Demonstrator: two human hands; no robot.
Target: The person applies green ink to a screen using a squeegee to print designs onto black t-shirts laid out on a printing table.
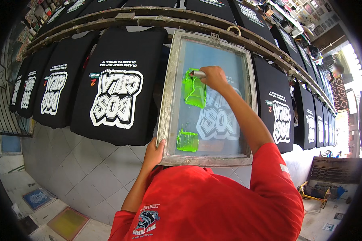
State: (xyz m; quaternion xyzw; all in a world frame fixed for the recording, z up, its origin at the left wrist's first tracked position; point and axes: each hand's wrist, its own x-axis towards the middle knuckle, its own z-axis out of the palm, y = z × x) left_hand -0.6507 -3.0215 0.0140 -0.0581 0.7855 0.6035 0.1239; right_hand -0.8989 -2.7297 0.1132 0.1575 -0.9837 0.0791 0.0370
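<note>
A screen-printing frame (167,116) with a worn metallic border lies over a black T-shirt whose white print shows dimly through the mesh (189,120). My left hand (153,153) grips the frame's near left corner, thumb on top of the edge. At the far half of the mesh, my right hand (216,77) is closed around a squeegee (198,74) with a greyish handle. Bright green ink (195,94) spreads on the mesh just below the squeegee. A second green ink patch (188,141) sits near the frame's near left corner. The squeegee's blade edge cannot be made out clearly.
Black T-shirts with white prints hang on boards to the left (112,88) and right (278,108). Long rails (149,20) run behind the frame, with more shirts beyond. A yellow screen (67,223) and a blue one (37,199) are low at left.
</note>
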